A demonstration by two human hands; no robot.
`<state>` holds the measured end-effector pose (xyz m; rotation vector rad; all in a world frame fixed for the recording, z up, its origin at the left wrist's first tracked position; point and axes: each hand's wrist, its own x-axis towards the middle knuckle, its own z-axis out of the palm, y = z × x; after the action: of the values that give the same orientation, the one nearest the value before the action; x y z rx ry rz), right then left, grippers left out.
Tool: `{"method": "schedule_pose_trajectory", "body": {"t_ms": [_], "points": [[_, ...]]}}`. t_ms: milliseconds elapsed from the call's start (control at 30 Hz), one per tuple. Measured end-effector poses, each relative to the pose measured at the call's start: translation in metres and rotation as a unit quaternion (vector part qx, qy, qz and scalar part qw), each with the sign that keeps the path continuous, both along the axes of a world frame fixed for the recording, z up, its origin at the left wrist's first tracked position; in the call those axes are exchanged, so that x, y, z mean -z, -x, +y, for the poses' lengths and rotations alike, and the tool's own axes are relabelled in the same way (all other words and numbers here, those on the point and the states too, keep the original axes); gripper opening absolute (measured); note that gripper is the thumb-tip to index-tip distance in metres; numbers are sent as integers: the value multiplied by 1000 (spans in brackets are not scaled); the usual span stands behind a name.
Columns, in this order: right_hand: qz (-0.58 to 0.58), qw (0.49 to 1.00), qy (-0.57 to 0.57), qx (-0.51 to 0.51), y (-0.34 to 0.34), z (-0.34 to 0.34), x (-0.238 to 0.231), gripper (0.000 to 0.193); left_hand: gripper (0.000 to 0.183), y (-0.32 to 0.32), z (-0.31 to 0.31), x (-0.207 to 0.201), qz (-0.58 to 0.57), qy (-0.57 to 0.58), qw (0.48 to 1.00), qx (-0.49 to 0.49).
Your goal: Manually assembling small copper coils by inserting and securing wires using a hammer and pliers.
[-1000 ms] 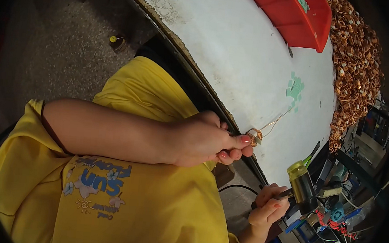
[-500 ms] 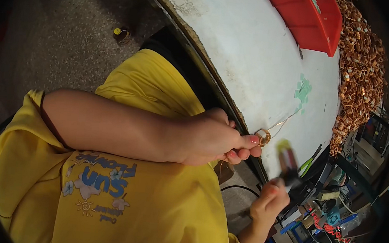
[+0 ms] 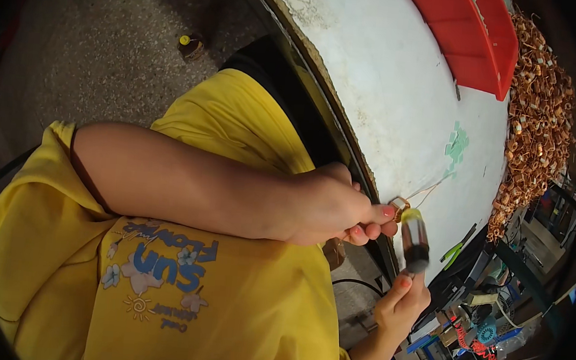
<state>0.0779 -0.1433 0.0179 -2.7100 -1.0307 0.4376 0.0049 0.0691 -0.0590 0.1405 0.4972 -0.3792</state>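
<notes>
My left hand point(image 3: 343, 208) reaches across in front of the yellow shirt to the table's edge. Thumb and fingers pinch a small copper-wire coil point(image 3: 400, 204) with a white patch, and its two thin wire leads stretch over the white tabletop point(image 3: 401, 114). Lower and to the right, my right hand point(image 3: 401, 307) is closed on a tool point(image 3: 414, 239) with a yellow end, a reddish-brown middle and a black section. The tool's yellow end is at the coil, overlapping it in view; whether they touch I cannot tell. The tool's exact kind is unclear.
Pale green small pieces point(image 3: 457, 144) lie on the tabletop near a red bin point(image 3: 471, 42). A large heap of copper coils point(image 3: 540, 118) covers the far right side. A green-handled tool point(image 3: 455, 253) rests near the right edge. A yellow-topped object point(image 3: 190, 47) is on the floor.
My right hand has swung the tool slightly leftward, bringing its yellow end to the coil. My left hand keeps its pinch on the coil. The whole view has shifted a little.
</notes>
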Motion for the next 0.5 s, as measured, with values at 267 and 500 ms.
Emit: {"method": "schedule_pose_trajectory", "body": {"t_ms": [267,500], "points": [[193,749,-477,417,-24,-38,10,34,17,11,10,-4,-107,-95,986,80],[209,801,-498,259,-18,-35,22,39,17,19,119,-116,-260,-432,850,-151]]}}
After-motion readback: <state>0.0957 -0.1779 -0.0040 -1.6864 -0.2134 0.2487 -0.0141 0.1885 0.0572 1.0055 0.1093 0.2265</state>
